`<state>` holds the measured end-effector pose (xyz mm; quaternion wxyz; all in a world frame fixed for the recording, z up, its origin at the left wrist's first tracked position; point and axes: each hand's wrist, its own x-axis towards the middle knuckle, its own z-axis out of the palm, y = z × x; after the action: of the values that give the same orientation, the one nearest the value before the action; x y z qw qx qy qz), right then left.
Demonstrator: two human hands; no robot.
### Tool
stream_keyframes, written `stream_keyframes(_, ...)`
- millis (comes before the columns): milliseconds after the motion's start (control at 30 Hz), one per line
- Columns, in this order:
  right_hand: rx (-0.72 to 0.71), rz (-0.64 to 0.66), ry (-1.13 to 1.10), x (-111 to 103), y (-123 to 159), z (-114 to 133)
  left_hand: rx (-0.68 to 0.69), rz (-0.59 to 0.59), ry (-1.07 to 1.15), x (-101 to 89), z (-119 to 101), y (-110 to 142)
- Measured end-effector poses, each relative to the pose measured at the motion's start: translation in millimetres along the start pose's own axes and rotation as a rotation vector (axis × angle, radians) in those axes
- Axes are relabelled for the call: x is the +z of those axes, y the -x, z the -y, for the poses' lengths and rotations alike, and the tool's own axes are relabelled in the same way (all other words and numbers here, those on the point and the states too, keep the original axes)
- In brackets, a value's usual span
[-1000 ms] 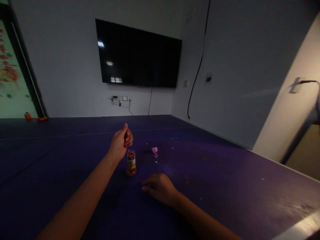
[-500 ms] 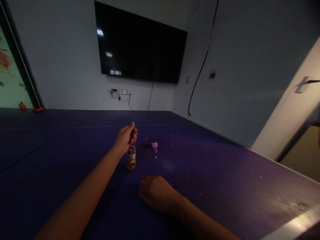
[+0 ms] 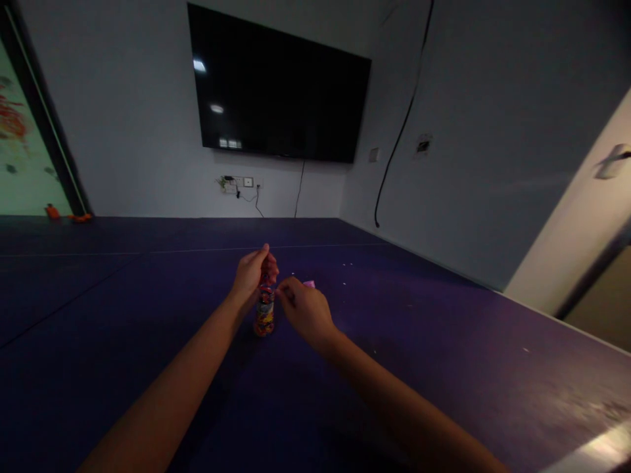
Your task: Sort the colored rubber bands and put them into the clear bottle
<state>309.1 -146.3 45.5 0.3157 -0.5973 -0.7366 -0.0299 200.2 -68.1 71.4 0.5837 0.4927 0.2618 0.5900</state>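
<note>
A small clear bottle (image 3: 265,318) filled with colourful pieces stands upright on the purple surface, a printed label round its middle. My left hand (image 3: 252,272) is curled round its top from the left, thumb pointing up; the bottle's mouth is hidden by the fingers. Close by on the right, my right hand (image 3: 308,305) is closed in a pinch, its fingertips at the bottle's upper side. Whatever lies between those fingertips is too small or dark to name. Behind the right hand shows part of a pink cap (image 3: 309,284), the rest of it covered.
The purple surface (image 3: 148,315) stretches to the wall, with several tiny white bits scattered on it. A large television (image 3: 280,92) hangs above sockets and cables. One black cable (image 3: 394,148) dangles at the right. Orange objects (image 3: 52,211) lie far left by the glass.
My right hand has risen from the surface in front up to the bottle's side, now covering most of the pink cap. The left hand stays at the bottle top; the view has shifted slightly.
</note>
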Motion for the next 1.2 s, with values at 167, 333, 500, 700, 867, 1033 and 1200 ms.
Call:
stream_keyframes(167, 0.0, -0.002, 0.145, 9.8, -16.8, 13.7, -0.039, -0.165, 0.034, 0.0, -1.0, 0.3)
stream_keyframes(333, 0.012, -0.026, 0.11, 12.6, -15.5, 14.1, -0.075, -0.166, 0.053, -0.8, -2.1, 0.3)
stream_keyframes(500, -0.006, -0.118, -0.053, 22.9, -8.6, 7.6, -0.064, -0.111, -0.007, 1.1, -2.2, 4.5)
stream_keyframes(700, -0.084, -0.39, -0.319, 52.1, 4.0, -3.0, -0.03, -0.088, -0.029, -0.8, 0.5, 6.0)
stream_keyframes(867, -0.126, -0.431, -0.378, 61.0, 5.1, -4.0, 0.007, -0.072, -0.023, -1.6, 3.4, 6.0)
stream_keyframes(1033, -0.138, -0.374, -0.383, 61.5, 5.7, -1.5, -0.014, -0.072, -0.02, 0.3, 1.9, 8.2)
stream_keyframes(1200, -0.13, -0.338, -0.408, 64.0, 5.7, -2.4, -0.025, -0.066, -0.001, 0.4, 1.2, 8.8)
